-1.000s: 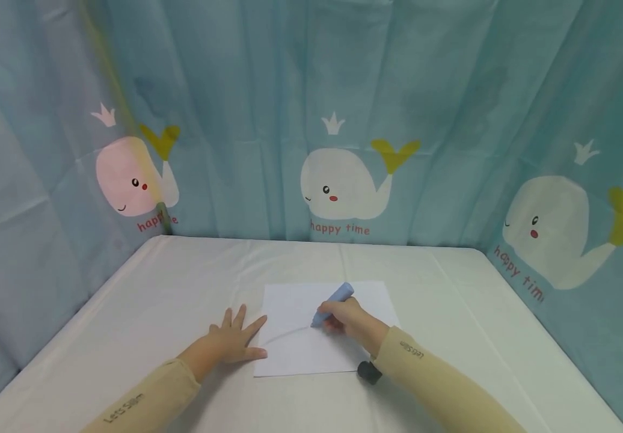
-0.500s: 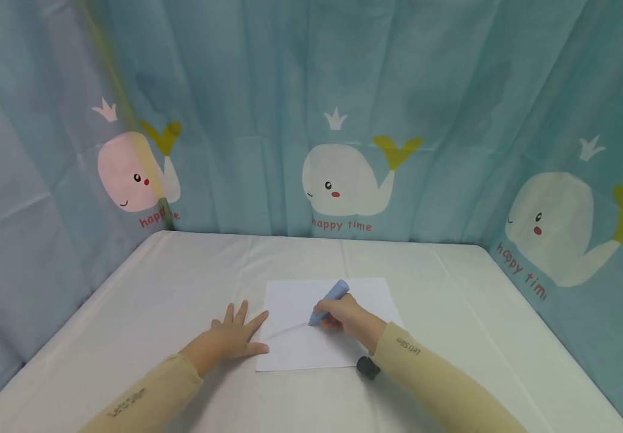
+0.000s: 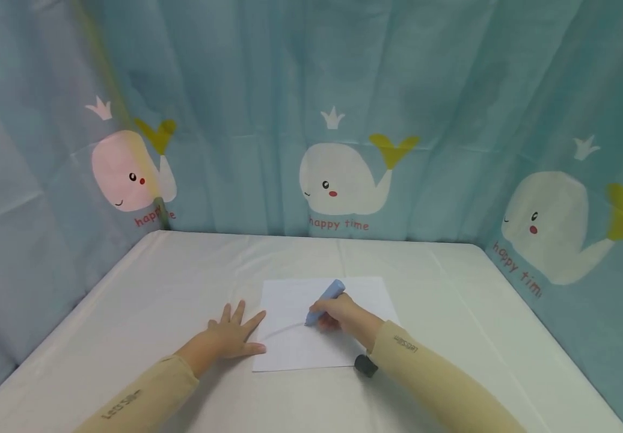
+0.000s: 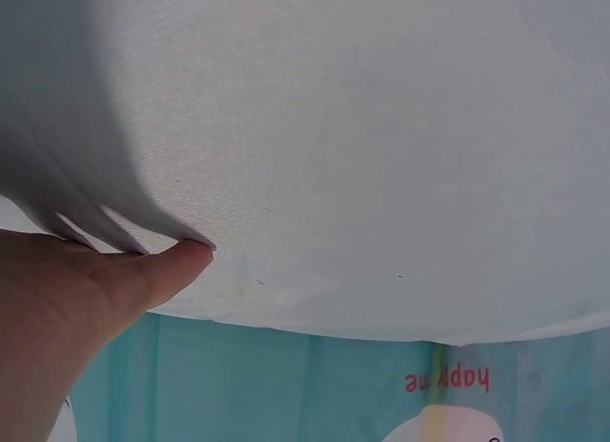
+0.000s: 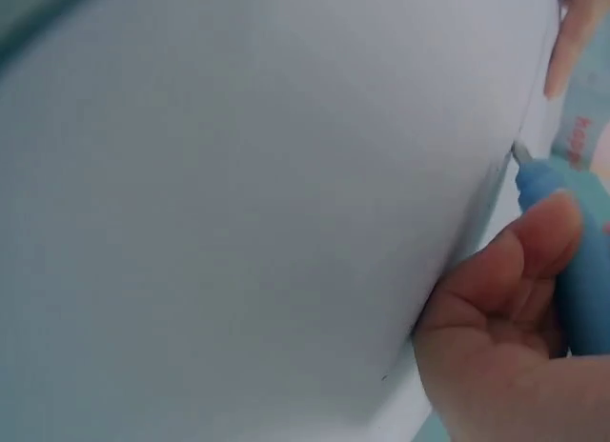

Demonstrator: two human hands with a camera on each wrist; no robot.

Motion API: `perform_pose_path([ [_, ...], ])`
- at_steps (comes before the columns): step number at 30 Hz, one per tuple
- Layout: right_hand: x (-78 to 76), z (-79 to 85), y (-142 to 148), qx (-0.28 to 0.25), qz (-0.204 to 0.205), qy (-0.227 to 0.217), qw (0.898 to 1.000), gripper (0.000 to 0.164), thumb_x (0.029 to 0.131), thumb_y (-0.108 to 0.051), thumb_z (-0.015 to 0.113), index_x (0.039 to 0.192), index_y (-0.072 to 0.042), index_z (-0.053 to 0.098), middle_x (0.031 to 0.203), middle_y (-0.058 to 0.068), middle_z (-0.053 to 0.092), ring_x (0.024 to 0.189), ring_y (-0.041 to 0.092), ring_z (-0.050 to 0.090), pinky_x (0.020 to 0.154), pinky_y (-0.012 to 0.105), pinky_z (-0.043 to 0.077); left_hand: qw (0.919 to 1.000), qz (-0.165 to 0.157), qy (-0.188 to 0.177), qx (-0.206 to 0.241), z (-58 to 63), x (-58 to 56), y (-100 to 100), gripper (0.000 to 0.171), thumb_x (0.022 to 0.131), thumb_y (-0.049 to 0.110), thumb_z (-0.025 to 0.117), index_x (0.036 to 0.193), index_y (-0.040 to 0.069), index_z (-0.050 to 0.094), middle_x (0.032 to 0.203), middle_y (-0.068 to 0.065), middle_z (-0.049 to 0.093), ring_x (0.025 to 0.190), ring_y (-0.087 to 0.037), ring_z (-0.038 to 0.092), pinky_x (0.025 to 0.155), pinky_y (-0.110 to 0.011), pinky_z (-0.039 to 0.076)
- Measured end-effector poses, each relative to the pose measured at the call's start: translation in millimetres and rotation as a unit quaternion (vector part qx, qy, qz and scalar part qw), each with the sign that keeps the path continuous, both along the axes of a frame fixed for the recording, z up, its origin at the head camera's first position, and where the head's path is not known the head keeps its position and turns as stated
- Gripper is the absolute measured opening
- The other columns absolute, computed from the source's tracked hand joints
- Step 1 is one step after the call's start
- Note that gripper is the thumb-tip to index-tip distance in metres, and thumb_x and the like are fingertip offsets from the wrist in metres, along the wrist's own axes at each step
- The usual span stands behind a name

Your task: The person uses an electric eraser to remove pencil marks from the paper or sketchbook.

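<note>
A sheet of white paper (image 3: 290,355) lies on the white-covered table. My left hand (image 3: 229,340) rests spread at its left edge, with thumb and index fingertips over the margin. In the left wrist view this hand (image 4: 95,290) lies flat, its straight fingers seen from the side. My right hand (image 3: 341,313) grips a thick light-blue marker (image 3: 326,300), slanted with its tip down at the middle of the sheet. The right wrist view shows thumb and curled fingers around the marker (image 5: 583,271), its narrow tip at the paper. A faint grey streak runs left from the tip.
A small dark object (image 3: 365,365) sits below the right cuff, by the paper's front edge. The tablecloth (image 3: 181,282) stretches around the sheet. A blue curtain (image 3: 236,120) with printed whales stands behind the table and along both sides.
My right hand and the marker have shifted slightly left over the paper. The left hand keeps its place at the edge. The head view has shifted a little.
</note>
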State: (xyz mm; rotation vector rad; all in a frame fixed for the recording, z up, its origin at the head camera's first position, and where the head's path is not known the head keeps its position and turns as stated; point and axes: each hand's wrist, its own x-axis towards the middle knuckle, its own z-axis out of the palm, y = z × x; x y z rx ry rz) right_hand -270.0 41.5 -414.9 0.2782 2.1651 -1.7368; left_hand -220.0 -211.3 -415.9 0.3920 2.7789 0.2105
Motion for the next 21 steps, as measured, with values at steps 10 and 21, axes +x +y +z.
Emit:
perform_pose_path([
  [10, 1.6, 1.8, -0.8, 0.002, 0.020, 0.003, 1.000, 0.042, 0.083, -0.011, 0.072, 0.113, 0.010, 0.050, 0.068, 0.007, 0.061, 0.055, 0.012, 0.057, 0.056, 0.023, 0.048, 1.0000, 0.007, -0.006, 0.002, -0.2, 1.6, -1.2, 0.087, 0.087, 0.065, 0.056, 0.152, 0.014, 0.029, 0.154, -0.035, 0.010, 0.137, -0.060, 0.006, 0.098, -0.076, 0.021],
  [21, 0.8, 0.4, -0.5, -0.027, -0.027, -0.006, 0.999, 0.043, 0.081, -0.007, 0.069, 0.116, 0.011, 0.049, 0.075, 0.010, 0.062, 0.055, 0.012, 0.057, 0.056, 0.021, 0.050, 1.0000, 0.001, -0.004, 0.000, 2.6, 1.7, 0.6, 0.086, 0.088, 0.064, 0.056, 0.152, 0.014, 0.029, 0.154, -0.036, 0.010, 0.137, -0.061, 0.007, 0.098, -0.075, 0.022],
])
